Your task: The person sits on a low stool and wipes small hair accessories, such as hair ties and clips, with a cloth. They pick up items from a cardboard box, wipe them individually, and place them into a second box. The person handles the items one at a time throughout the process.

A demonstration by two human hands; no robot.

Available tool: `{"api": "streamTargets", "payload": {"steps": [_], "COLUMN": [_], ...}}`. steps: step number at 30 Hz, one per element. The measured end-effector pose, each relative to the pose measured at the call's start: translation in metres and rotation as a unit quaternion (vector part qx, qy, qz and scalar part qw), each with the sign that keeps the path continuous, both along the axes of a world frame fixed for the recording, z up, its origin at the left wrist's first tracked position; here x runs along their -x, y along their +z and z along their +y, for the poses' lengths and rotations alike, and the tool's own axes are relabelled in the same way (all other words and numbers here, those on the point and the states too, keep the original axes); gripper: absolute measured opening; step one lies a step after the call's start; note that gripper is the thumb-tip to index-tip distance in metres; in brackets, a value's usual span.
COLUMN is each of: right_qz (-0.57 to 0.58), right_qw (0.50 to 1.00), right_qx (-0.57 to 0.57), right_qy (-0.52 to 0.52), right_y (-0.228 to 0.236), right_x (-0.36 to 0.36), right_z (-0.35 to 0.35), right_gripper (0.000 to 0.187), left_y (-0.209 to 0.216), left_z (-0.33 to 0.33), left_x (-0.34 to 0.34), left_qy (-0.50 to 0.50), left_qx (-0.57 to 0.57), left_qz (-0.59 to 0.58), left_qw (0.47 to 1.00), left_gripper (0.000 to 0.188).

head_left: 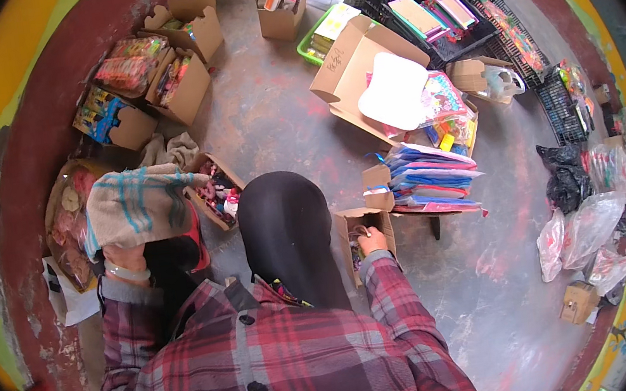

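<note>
A beige cloth with blue stripes (144,204) hangs in folds over the fingers of my left hand (127,257), which seems closed on it from below. The fingers themselves are hidden. To the right of the cloth, an open carton (218,177) holds small dark, pink and white items. On the other side of my knee, my right hand (372,241) reaches into a small open cardboard box (383,222). Its fingers are closed together at something thin that I cannot make out. The contents of that box are mostly in shadow.
Beside the small box rises a stack of colourful flat packets (433,177) on a low stand. A large open carton (348,66) is behind it. Cartons of bagged goods (178,87) line the left wall. Black crates (423,14) and plastic bags (590,228) line the right.
</note>
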State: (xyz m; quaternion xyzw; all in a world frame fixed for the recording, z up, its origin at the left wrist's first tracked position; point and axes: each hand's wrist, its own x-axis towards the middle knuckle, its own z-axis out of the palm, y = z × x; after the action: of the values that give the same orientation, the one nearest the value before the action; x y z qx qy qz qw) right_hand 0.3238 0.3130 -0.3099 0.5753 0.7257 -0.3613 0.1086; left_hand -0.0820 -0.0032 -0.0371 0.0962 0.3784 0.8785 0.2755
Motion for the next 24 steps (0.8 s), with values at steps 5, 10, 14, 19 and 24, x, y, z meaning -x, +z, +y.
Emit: {"api": "streamTargets", "payload": {"steps": [5,10,14,19,24], "right_qz": [0.242,0.459,0.546,0.667,0.700], "right_qw": [0.875,0.715,0.655,0.551,0.501], "right_qx": [0.257,0.378,0.361,0.383,0.449], "right_qy": [-0.332,-0.368,-0.378,-0.324,-0.240], "right_y": [0.051,0.098,0.118,0.181,0.222], "right_x": [-0.017,-0.044,-0.054,-0.033,-0.007], "right_z": [-0.015,-0.025,-0.033,-0.038,-0.034], "right_gripper": [0.029,0.039,0.050,0.043,0.041], "left_y": [0.011,0.037,0.059,0.045,0.044], "left_z": [0.000,0.014,0.023,0.017,0.017], "left_x": [-0.010,-0.020,-0.022,-0.021,-0.022], "left_qy": [-0.008,-0.066,-0.106,-0.066,-0.075], "left_qx": [-0.025,0.004,0.012,-0.004,-0.019], "left_qz": [-0.010,0.054,0.115,0.093,0.066], "left_qw": [1.000,0.996,0.988,0.993,0.995], "left_gripper": [0.035,0.035,0.035,0.034,0.033]}}
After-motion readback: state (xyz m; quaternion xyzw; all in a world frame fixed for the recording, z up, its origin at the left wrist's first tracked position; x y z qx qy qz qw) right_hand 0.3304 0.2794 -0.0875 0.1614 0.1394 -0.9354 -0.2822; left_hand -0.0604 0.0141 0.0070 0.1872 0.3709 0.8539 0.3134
